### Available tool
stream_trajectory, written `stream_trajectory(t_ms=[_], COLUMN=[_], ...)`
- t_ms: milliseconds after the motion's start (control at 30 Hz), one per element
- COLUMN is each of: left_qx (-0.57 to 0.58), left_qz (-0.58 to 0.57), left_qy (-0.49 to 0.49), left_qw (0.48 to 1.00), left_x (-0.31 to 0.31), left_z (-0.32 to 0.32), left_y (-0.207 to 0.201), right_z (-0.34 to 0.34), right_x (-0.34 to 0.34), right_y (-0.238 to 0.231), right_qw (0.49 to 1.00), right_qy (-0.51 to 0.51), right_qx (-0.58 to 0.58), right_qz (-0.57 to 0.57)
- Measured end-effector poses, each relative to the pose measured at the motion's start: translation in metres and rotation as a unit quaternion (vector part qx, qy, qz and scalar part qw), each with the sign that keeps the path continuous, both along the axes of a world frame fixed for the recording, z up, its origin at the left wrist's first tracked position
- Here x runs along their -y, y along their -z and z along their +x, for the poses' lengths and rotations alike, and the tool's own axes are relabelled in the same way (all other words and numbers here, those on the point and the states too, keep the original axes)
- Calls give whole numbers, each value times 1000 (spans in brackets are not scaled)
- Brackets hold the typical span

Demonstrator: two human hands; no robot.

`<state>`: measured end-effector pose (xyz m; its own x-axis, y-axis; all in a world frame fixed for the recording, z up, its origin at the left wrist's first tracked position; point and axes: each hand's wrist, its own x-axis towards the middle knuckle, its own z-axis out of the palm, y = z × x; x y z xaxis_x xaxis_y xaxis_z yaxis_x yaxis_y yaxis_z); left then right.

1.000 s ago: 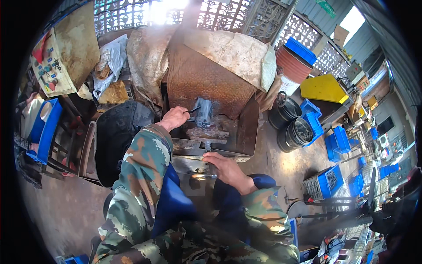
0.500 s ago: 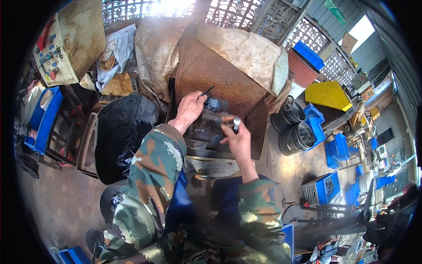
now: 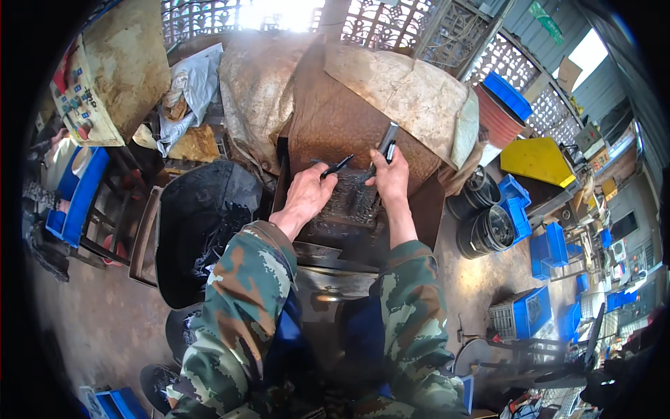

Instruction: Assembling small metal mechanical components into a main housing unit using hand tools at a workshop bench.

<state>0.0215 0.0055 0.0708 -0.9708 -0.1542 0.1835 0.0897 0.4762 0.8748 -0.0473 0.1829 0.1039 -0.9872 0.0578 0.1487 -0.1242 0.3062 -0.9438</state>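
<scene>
My left hand (image 3: 306, 195) is closed, thumb and fingers pinching a thin black pointed piece (image 3: 338, 166) that slants up to the right. To its right, my right hand (image 3: 391, 174) is closed around a silver metal bar (image 3: 389, 135), its end pointing up and away; a smaller dark piece shows against the bar by my fingers. Both hands are over a dark metal work surface (image 3: 349, 202) with a rough, grimy top. Behind them rises a brown, dimpled sheet (image 3: 328, 126). What my palms cover is hidden.
Left of the work surface stands a big black tub (image 3: 202, 230) with dark scraps. On the right are black buckets (image 3: 485, 230), a yellow panel (image 3: 536, 162) and blue crates (image 3: 530, 311). Pale sacking (image 3: 405, 80) drapes over the back. A control panel (image 3: 80, 101) is at the far left.
My right hand has moved forward and up, and the silver bar now points away. The left hand keeps the black piece. A small grey block seen between the hands no longer shows there.
</scene>
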Motion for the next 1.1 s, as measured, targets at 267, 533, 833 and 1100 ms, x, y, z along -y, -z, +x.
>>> stream_trajectory(t_ms=[267, 533, 833, 1100], left_qx=[13, -4, 10, 7], left_qz=[8, -27, -8, -4], left_qy=[2, 0, 6, 11], left_qw=[1000, 1000, 1000, 1000], left_x=[-2, 0, 4, 4], left_z=[0, 3, -1, -3], left_y=[-4, -1, 4, 5], right_z=[1, 7, 5, 3], right_x=[6, 7, 5, 2], right_y=[-2, -6, -6, -4], right_qw=[1000, 1000, 1000, 999], right_qy=[-8, 20, 13, 12], right_qx=[-20, -23, -21, -14], right_qz=[-1, 7, 10, 31])
